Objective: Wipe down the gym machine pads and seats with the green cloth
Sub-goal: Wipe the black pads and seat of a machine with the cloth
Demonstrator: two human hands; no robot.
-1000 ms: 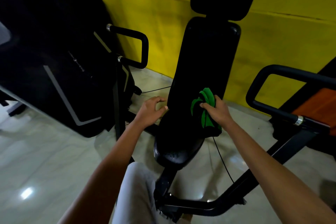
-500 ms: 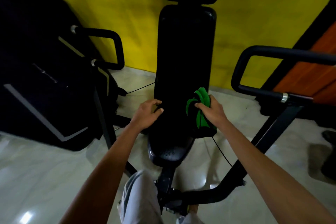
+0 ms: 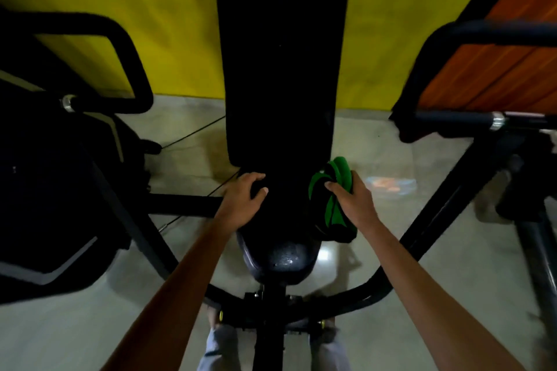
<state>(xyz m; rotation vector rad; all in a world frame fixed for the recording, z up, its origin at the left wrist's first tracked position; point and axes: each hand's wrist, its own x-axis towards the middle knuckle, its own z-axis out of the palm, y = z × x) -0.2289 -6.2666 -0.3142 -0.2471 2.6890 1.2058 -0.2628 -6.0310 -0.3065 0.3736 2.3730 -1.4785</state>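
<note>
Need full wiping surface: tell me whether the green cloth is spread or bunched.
Bunched: the green cloth shows folds, gripped in the right hand.

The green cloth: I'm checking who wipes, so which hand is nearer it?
Right. The right hand grips the green cloth; the left hand rests across the seat, apart from it.
</note>
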